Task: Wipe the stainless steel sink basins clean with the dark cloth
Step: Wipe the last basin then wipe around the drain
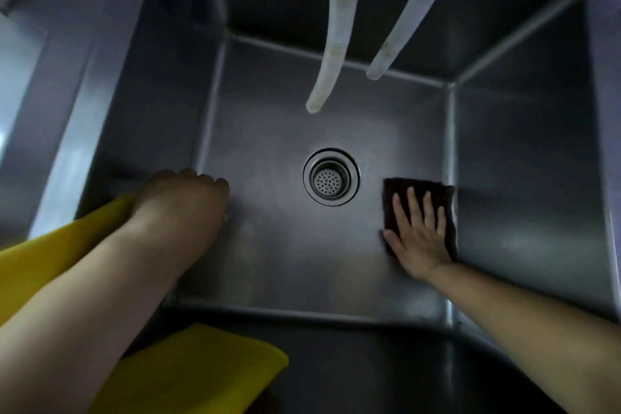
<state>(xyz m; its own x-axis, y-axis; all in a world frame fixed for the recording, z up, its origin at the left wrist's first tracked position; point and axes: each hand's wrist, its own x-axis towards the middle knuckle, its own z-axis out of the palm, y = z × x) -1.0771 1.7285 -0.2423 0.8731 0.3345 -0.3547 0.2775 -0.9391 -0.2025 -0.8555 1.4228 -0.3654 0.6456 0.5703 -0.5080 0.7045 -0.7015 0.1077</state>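
Drain [331, 177] sits mid-floor of the sink basin [268, 262]. Right of it, the cloth [396, 188] lies against the right wall, right hand [418, 233] flat on top. Left hand [188, 198] at the left wall (fingers hidden). Two hoses [331, 54] hang behind, above the floor.

Two hoses [331, 44], one cloth [437, 193], one drain [331, 177]

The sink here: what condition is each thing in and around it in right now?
Sink basin: no standing water, dull smears on the floor.
Drain strainer: seated in the drain, uncovered.
Dark cloth: flat on the floor, at the right wall.
Right hand: fingers straight, pressing the cloth.
Left hand: curled, holding nothing visible.
Two hoses: hanging, no water running.
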